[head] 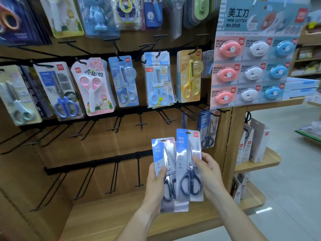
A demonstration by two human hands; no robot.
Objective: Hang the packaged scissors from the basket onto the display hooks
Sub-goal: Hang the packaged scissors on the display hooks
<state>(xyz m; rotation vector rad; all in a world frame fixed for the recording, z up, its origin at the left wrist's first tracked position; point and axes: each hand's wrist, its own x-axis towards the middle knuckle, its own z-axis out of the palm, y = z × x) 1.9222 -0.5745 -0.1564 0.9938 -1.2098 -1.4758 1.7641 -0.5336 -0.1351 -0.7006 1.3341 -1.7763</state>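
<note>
My left hand [154,184] grips a blue-carded pack of dark-handled scissors [165,164] by its left edge. My right hand [209,173] holds a second, taller pack of the same scissors [188,159], thumb on its front, overlapping the first pack. Both packs are upright in front of the lower display. Just above them, more of the same scissors packs [208,129] hang on a hook at the right end of the middle rail. Several bare black hooks [140,122] stick out along that rail and along the lower rail [114,178]. The basket is out of view.
Children's scissors packs [92,86] fill the upper row of hooks. A mini cutter display card [250,66] hangs at the upper right. A wooden shelf [121,220] runs below the hooks, and a rounded side shelf [260,159] with boxed goods stands to the right.
</note>
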